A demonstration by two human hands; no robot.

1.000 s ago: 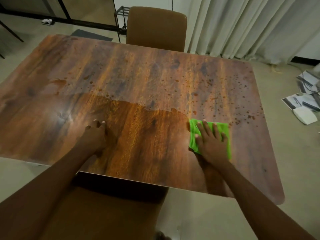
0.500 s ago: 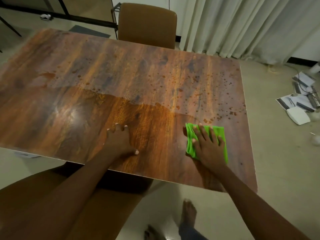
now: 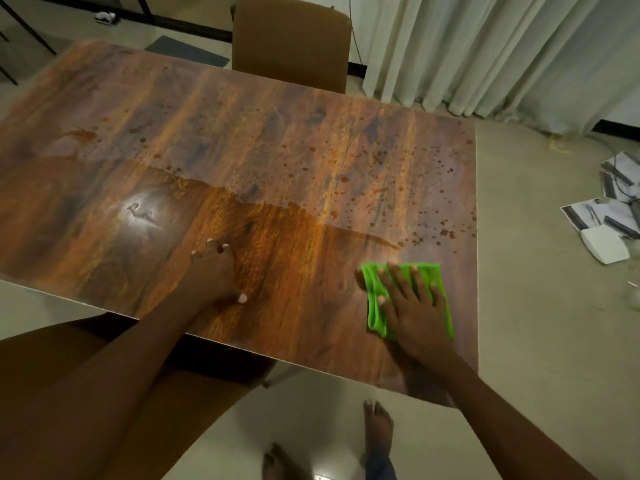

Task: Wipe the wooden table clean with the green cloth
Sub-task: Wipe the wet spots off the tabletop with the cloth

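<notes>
- Right hand (image 3: 414, 306) flat, fingers spread, pressing green cloth (image 3: 375, 306) onto bench (image 3: 277, 150) near its right near corner.
- Left hand (image 3: 216, 271) flat on bare wood, holding nothing.
- Brown spots (image 3: 440, 232) beyond cloth.

We see the cloth (image 3: 408, 296) lying on the table (image 3: 277, 161) near its front right corner, with the right hand (image 3: 414, 308) flat on top of it. The left hand (image 3: 216, 271) rests on the table to the left of the cloth, well apart from it. A chair (image 3: 291, 39) stands behind the table, curtains (image 3: 485, 46) to its right. Papers (image 3: 602, 209) lie on the floor right of the table.
</notes>
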